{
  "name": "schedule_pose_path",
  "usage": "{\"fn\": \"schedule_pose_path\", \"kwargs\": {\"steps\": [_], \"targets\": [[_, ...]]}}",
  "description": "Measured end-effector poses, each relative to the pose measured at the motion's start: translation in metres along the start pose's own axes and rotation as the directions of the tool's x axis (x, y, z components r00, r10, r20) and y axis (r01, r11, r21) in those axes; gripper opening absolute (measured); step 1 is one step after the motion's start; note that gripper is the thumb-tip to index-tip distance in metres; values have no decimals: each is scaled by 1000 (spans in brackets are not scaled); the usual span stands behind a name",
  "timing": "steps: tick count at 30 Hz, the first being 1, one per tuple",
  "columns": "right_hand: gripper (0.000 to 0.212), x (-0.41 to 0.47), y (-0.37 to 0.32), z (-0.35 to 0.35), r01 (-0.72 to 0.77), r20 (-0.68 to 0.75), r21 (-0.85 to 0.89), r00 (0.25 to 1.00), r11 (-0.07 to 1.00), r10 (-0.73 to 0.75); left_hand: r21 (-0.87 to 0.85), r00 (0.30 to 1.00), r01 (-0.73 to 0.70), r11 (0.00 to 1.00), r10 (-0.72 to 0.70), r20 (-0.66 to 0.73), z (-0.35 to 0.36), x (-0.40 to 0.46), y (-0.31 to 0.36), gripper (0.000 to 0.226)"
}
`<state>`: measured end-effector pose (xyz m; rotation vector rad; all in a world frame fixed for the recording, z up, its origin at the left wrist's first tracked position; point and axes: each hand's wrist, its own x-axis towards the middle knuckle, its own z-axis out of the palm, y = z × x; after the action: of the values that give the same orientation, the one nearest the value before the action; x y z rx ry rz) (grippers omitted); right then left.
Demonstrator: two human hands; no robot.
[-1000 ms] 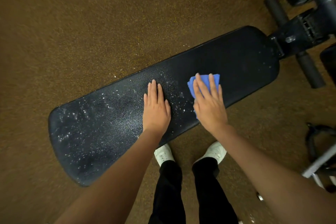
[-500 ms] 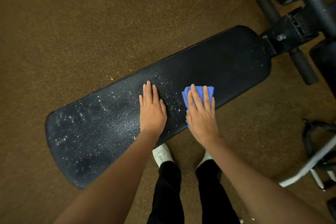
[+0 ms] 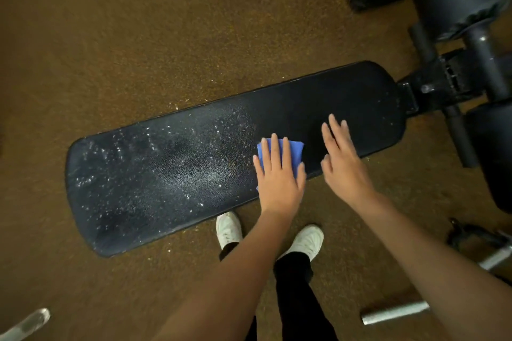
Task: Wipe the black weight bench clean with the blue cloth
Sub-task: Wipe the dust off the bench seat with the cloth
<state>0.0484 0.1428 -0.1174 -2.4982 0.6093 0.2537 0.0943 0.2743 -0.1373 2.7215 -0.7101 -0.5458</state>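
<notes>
Near the middle of the bench (image 3: 332, 108), toward its front edge, the blue cloth (image 3: 295, 151) is pressed flat under the left hand (image 3: 278, 177). That grip is an open palm with fingers spread, not closed around the cloth. The right hand (image 3: 342, 159) is held open and empty just beside the cloth, on the frame side of the bench; whether it touches the pad cannot be told for certain. The long axis of the bench runs from the frame joint (image 3: 432, 86) down to the free rounded end. White specks (image 3: 155, 163) are spread from the cloth toward that free end, while the pad on the frame side looks clean. The left hand is nearer the specks, so the next stroke is judged to run along the axis away from the frame. No containers are seen.
</notes>
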Motion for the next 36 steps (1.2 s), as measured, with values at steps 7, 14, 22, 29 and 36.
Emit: {"fn": "schedule_pose_path", "kwargs": {"steps": [7,14,22,29,36], "targets": [[64,17,6,4,-30,56,20,998,999,29,152,997,58,987,-48,-67,18,16,-4,55],[68,15,13,9,33,105,11,994,999,-34,69,967,198,978,-183,-176,3,74,-16,58],[56,5,5,24,183,143,-85,975,980,-170,174,983,41,984,-8,-183,10,39,-25,59],[54,7,1,29,148,118,-103,984,984,-136,242,996,-10,970,32,-88,-6,80,-29,55],[55,7,1,25,129,118,-53,985,990,-122,85,927,339,937,-317,-202,-28,127,-48,50]]}}
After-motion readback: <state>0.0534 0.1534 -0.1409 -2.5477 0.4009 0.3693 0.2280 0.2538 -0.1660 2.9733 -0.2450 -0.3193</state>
